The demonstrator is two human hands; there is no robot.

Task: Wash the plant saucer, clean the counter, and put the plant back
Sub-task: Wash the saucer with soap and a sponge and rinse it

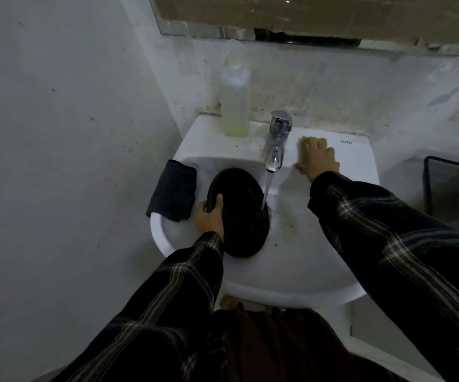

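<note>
A black round plant saucer (239,213) stands tilted in the white sink basin (300,244). My left hand (209,216) grips its left rim, thumb over the edge. Water runs from the chrome tap (277,142) onto the saucer's right side. My right hand (317,159) lies on a yellow sponge (309,139) on the sink's back ledge, right of the tap; only the sponge's far edge shows past the fingers. No plant is in view.
A clear bottle of yellowish liquid (235,92) stands on the ledge left of the tap. A folded dark cloth (173,190) lies on the sink's left rim. Walls close in at left and back. A dark mesh basket (454,186) sits at right.
</note>
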